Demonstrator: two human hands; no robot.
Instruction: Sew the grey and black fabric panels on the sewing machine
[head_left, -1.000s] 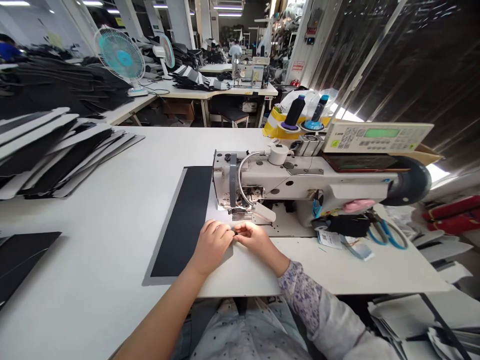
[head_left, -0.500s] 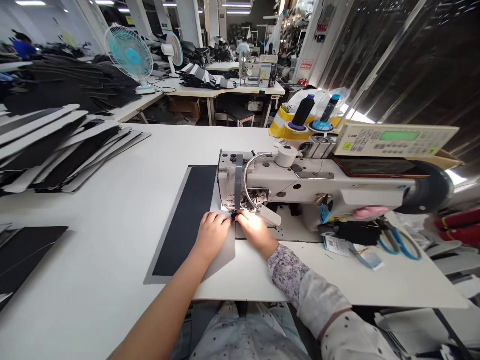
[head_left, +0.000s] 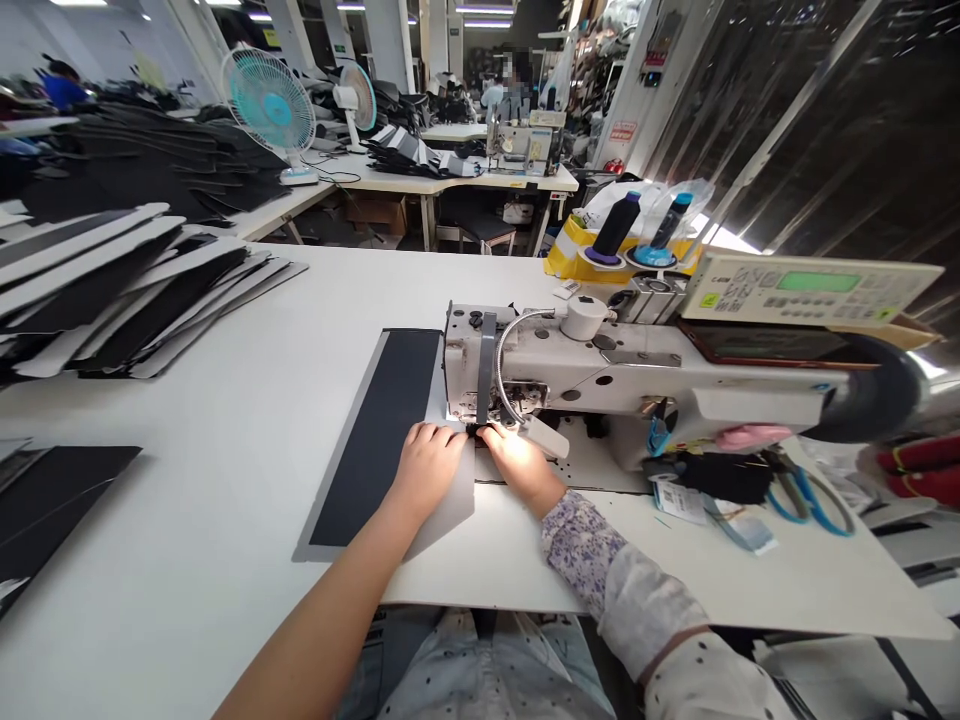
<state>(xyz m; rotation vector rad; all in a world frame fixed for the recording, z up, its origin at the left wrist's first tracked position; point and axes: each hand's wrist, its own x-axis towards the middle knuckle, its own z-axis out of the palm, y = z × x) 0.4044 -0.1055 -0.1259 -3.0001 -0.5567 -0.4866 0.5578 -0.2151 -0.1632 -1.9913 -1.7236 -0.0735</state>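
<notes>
A flat panel with a dark centre (head_left: 379, 430) and light grey borders lies on the white table, its right edge at the sewing machine's (head_left: 570, 365) needle area. My left hand (head_left: 429, 468) rests on the panel's grey right border, fingers laid on the surface and slightly bent. Just beside the presser foot, my right hand (head_left: 523, 468) has its thumb and fingertips together at a small black piece (head_left: 472, 430). The hands nearly meet there. Needle and fingertips are partly hidden, and the machine lamp brightens the right hand.
Stacked grey and black panels (head_left: 135, 290) stand at the left, with another dark panel (head_left: 60, 510) nearer. Blue-handled scissors (head_left: 814, 500), labels (head_left: 679, 500) and black cloth (head_left: 724, 475) lie right. Behind the machine are thread cones (head_left: 616, 230) and a control panel (head_left: 814, 285).
The view has shifted slightly, so the machine and table appear a little further right. Both hands keep nearly the same place at the needle, and the panel shows no clear movement.
</notes>
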